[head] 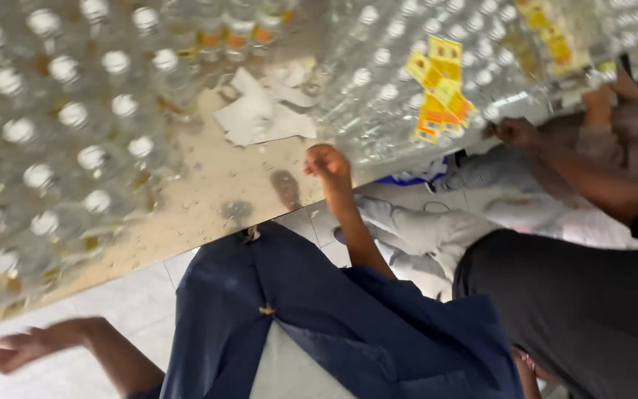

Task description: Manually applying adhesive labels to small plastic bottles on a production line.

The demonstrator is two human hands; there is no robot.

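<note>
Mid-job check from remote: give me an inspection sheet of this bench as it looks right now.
Surface: pale table, wet-looking patches.
Job's things: rows of clear capped bottles on both sides; yellow labels piled on the right-hand bottles.
Clutter: crumpled white paper between the bottle groups.
Grippers: right hand fisted at the table edge; left hand low, off the table, holding nothing.
Cables: nothing seen.
Surroundings: tiled floor; another person's hand by the labels.

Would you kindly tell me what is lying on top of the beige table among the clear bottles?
Crumpled white paper and yellow labels lie on the beige table; the bottles hide the surface beneath them.
</note>
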